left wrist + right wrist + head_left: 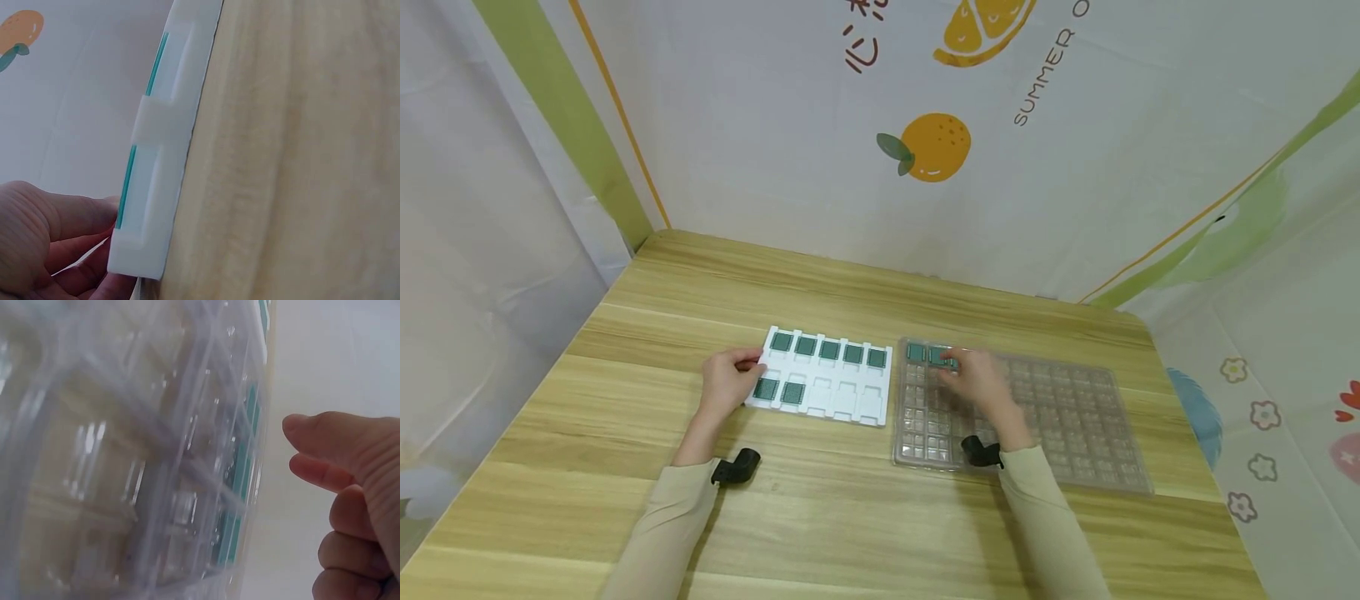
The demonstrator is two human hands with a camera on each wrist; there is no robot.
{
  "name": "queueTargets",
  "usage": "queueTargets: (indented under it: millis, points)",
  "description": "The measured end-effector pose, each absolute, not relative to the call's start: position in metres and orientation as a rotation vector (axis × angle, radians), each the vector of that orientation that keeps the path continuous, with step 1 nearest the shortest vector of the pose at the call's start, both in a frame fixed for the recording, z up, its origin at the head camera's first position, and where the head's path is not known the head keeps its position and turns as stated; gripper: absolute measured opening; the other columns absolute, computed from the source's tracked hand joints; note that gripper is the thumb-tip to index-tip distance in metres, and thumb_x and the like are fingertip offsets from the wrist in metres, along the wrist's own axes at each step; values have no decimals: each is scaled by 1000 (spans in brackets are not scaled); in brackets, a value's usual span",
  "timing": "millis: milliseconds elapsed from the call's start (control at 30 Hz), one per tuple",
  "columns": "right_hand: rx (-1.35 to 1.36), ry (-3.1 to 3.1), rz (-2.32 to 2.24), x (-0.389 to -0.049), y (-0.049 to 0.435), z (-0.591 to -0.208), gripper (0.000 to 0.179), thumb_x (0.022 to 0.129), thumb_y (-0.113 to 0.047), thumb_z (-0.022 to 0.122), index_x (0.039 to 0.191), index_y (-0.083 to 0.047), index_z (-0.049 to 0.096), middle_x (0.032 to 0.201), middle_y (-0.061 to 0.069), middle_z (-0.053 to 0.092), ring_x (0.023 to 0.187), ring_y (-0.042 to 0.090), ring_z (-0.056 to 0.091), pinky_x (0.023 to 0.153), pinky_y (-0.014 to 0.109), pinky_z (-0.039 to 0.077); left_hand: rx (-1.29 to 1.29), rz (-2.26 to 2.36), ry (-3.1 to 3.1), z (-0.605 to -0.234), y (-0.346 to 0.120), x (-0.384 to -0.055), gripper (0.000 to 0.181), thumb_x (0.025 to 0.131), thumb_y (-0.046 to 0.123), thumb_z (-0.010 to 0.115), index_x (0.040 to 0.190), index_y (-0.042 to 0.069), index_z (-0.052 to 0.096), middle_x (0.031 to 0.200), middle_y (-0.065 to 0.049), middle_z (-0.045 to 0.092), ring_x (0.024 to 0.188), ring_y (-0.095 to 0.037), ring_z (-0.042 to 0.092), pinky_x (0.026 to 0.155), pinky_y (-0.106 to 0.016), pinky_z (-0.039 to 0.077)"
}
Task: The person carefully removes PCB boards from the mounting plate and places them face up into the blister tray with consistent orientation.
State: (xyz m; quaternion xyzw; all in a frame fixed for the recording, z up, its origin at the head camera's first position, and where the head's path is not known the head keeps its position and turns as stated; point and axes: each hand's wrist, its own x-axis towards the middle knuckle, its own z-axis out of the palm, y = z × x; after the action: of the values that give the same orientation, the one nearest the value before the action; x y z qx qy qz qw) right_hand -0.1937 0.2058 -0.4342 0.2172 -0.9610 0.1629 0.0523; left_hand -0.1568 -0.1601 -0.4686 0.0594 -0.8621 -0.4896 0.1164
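Note:
The left end of a white tray (820, 371) is gripped by my left hand (728, 379), thumb on top and fingers at its side and below. Green square chips (828, 350) fill its back row, and two more (792, 392) sit at the left of its front row. My right hand (981, 379) hovers over the back row of a clear plastic tray (1037, 425), holding nothing. In the right wrist view its thumb and index tips stand slightly apart and the other fingers (353, 556) are curled. Green chips (916, 352) lie in that row's left compartments, one partly hidden by the hand.
Both trays lie side by side on a wooden table (820, 517), the white one on the left. A curtain printed with fruit (936, 147) hangs behind the table. Each wrist carries a black camera mount (737, 467).

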Motion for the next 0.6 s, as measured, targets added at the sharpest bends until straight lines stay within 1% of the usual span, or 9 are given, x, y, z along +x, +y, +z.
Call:
queueTargets:
  millis: [100, 267, 400, 600]
  points:
    - [674, -2908, 495, -192, 202, -434, 26, 81, -17, 74, 101, -2, 70, 46, -8, 35, 42, 6, 27, 40, 21, 23, 178, -1434, -2526, -468, -160, -157, 19, 78, -8, 65, 97, -13, 68, 85, -27, 67, 73, -28, 62, 58, -9, 40]
    - [694, -2903, 520, -189, 196, -436, 26, 81, -15, 73, 104, -2, 69, 45, -9, 31, 40, 4, 23, 39, 20, 20, 185, -1448, -2532, -468, -160, -156, 19, 79, -8, 64, 98, -14, 67, 87, -28, 66, 76, -31, 62, 58, -9, 40]
    - [713, -2884, 493, -187, 188, -436, 26, 81, -15, 73, 103, -3, 70, 43, -10, 27, 39, 4, 20, 39, 19, 18, 178, -1443, -2532, -469, -160, -156, 20, 79, -8, 65, 97, -14, 67, 86, -27, 66, 74, -29, 62, 58, -9, 40]
    - [715, -2931, 544, -183, 175, -439, 25, 84, -17, 70, 106, -5, 69, 43, -9, 28, 39, 5, 20, 39, 19, 17, 166, -1432, -2530, -471, -161, -157, 20, 78, -8, 65, 97, -14, 67, 85, -27, 66, 74, -28, 61, 58, -10, 41]
